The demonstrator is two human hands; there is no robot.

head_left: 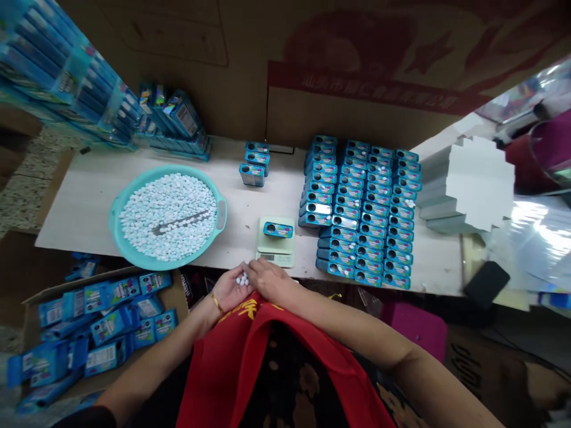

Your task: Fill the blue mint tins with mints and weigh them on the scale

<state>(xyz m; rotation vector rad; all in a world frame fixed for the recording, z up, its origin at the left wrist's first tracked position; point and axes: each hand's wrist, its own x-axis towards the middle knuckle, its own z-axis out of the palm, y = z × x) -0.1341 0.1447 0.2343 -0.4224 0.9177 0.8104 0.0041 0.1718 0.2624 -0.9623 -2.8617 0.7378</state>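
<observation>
A small heap of white mints (242, 279) lies in the cupped palm of my left hand (229, 286), just off the table's front edge. Beside it, my right hand (268, 278) has its fingers bent together, fingertips close to the mints and touching my left hand; whether they pinch anything is hidden. Directly ahead, a blue mint tin (278, 230) rests on a pale green kitchen scale (275, 245). To the left stands a turquoise basin (116, 224) full of white mints (169, 202), with a long dark strip-like thing (181, 222) lying among them.
Rows of blue tins (361, 214) fill the table's right part; a few more tins (253, 172) stand behind the scale. White card stacks (477, 184) are at the far right. A carton of blue packs (107, 321) sits lower left. A large cardboard box (241, 71) walls the back.
</observation>
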